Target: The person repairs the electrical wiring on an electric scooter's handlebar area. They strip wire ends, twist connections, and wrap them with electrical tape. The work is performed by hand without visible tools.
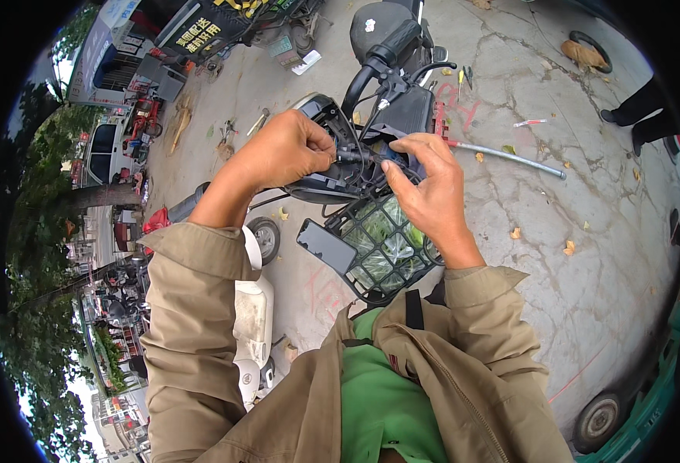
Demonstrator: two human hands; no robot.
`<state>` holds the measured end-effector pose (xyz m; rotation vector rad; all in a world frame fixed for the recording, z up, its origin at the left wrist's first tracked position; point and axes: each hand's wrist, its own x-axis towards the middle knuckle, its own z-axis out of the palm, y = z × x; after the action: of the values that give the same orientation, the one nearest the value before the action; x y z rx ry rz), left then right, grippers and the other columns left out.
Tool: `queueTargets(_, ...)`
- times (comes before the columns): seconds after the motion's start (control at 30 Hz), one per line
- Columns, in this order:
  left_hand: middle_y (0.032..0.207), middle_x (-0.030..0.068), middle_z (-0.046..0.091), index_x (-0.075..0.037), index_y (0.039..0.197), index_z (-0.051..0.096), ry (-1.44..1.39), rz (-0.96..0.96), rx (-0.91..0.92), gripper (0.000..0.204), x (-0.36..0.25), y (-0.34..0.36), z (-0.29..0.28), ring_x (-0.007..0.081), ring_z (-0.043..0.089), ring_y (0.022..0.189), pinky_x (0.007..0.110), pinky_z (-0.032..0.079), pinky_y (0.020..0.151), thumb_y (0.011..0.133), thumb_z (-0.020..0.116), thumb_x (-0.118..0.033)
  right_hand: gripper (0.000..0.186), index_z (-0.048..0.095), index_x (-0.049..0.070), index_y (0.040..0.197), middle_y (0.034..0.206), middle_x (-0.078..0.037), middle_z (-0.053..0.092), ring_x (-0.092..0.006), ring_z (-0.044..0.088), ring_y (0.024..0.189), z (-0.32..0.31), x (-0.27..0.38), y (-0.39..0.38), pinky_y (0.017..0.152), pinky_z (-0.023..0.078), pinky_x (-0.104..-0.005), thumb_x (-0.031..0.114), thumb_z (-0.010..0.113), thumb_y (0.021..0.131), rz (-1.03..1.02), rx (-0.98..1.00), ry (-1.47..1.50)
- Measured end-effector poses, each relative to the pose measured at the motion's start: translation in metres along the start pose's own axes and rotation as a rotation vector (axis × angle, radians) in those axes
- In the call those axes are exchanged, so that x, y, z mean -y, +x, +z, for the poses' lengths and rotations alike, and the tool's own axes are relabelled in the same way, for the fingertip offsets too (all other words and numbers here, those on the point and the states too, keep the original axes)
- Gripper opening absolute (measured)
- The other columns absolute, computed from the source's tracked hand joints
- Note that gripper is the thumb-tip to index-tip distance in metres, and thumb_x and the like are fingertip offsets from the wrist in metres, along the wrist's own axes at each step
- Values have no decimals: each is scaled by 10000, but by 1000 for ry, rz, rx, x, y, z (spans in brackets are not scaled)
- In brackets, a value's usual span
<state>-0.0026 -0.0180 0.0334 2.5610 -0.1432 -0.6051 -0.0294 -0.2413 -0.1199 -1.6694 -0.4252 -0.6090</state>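
Observation:
In front of me stands an electric scooter with its front housing [317,187] opened up and black wiring exposed. My left hand [287,151] is closed, thumb and fingers pinching the end of a black cable [349,157]. Across the wiring, my right hand [430,185] has its thumb and forefinger apart, close to the cable's other side; nothing shows between them. Above both hands rises the black handlebar grip [392,50]. Below them, a black front basket [376,287] holds greens in clear plastic. A dark-screened phone [326,247] lies on the basket's left side.
A long metal tube with a red end [510,158] reaches out to the right over cracked concrete. Screwdrivers [463,77] lie beyond the scooter seat [375,29]. A white scooter [253,316] stands at left. A person's dark-trousered legs [639,112] and a tyre [591,48] are at right.

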Motion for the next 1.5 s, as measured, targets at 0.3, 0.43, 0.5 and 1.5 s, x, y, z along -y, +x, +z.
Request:
queueTargets(0.3, 803, 11, 632, 62, 924, 761, -102, -73, -111, 89, -3, -21, 24, 76, 551, 715, 290, 457, 644, 844, 741, 28, 225, 789, 55, 1056, 967, -80, 710, -241, 679, 667, 10, 22, 6, 604, 534, -348, 53, 850, 840, 173, 218, 212)
queueTargets(0.43, 807, 31, 648, 61, 954, 774, -54, -56, -137, 128, -5, -25, 26, 93, 572, 721, 299, 467, 655, 834, 745, 29, 216, 790, 53, 1032, 929, -64, 699, -254, 673, 656, 17, 19, 2, 593, 529, -349, 52, 858, 827, 118, 245, 168)
queueTargets(0.5, 800, 40, 647, 57, 963, 778, -33, -27, -156, 141, -3, -26, 28, 104, 577, 714, 303, 470, 654, 830, 743, 28, 212, 791, 53, 1027, 905, -66, 696, -262, 684, 667, 21, 20, 4, 595, 534, -360, 64, 860, 826, 101, 266, 162)
queueTargets(1.5, 731, 101, 637, 26, 983, 797, -46, -101, -424, 155, -11, -42, 52, 175, 576, 578, 342, 451, 549, 830, 771, 21, 96, 757, 67, 946, 757, -92, 695, -280, 703, 614, 42, 32, 13, 550, 540, -398, 82, 803, 863, 276, 467, 160)
